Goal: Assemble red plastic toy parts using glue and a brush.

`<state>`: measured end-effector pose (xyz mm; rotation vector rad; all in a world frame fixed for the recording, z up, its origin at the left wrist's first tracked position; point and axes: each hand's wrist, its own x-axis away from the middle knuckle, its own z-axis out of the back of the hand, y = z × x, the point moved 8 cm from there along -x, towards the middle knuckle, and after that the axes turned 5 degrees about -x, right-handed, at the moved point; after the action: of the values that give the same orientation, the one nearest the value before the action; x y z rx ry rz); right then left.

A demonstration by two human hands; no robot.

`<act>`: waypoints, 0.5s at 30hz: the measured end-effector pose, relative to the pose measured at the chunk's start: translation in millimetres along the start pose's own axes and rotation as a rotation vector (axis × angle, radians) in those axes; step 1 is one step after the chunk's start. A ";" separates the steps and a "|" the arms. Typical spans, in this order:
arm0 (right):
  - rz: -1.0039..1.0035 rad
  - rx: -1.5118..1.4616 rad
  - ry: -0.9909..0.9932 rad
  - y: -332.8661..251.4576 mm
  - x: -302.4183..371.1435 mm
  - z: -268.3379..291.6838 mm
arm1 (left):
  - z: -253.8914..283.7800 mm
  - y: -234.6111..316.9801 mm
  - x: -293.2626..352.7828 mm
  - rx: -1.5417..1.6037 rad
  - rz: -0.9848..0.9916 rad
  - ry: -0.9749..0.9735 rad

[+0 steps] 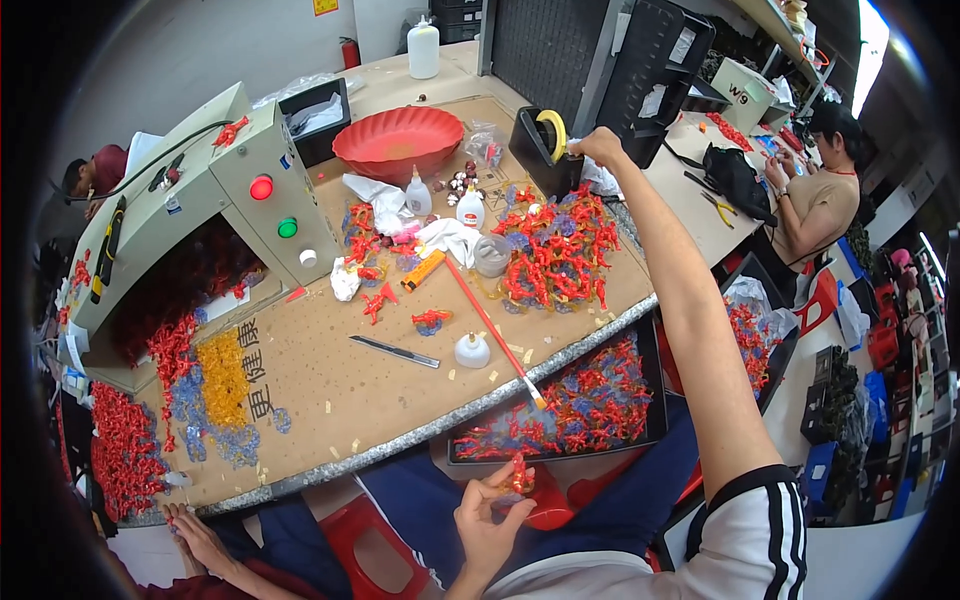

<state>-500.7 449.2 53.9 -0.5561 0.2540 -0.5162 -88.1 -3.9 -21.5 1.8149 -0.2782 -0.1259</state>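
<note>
My left hand [485, 520], low in front of my lap, pinches a small red plastic figure [520, 474] with a yellowish and purple base. My right arm stretches far over the bench to a black box-like holder [545, 150] with a yellow roll of tape [552, 134] in it. Beside that roll my right hand [598, 147] is closed; what its fingertips grip is too small to make out. Nearer me on the bench lies a heap of similar red, purple and yellow pieces [560, 250]. Below the bench edge, a black tray [655, 400] holds more of them.
A beige machine [255, 150] with red and green buttons stands left. On the bench are a craft knife [395, 351], a brush [500, 340], a small white bottle [472, 350] and a red basin [398, 140]. A co-worker's hands [205, 540] show lower left; another person [815, 195] sits right.
</note>
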 end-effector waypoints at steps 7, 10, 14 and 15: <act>-0.127 -0.266 0.032 26.2 -11.6 4.6 | -11.6 4.1 3.0 -0.067 -0.046 -0.089; -0.144 -0.307 0.055 28.5 -7.9 4.2 | -12.8 2.0 5.5 -0.071 -0.038 -0.083; -0.255 -0.512 0.075 11.9 20.0 -5.0 | -8.2 5.1 7.5 -0.081 -0.053 -0.071; -0.276 -0.571 0.112 14.4 21.7 -0.4 | -8.5 5.2 7.3 -0.091 -0.062 -0.076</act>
<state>-476.8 448.0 43.6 -1.1290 0.4396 -0.7493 -79.6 1.0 -13.8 1.7305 -0.2662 -0.2477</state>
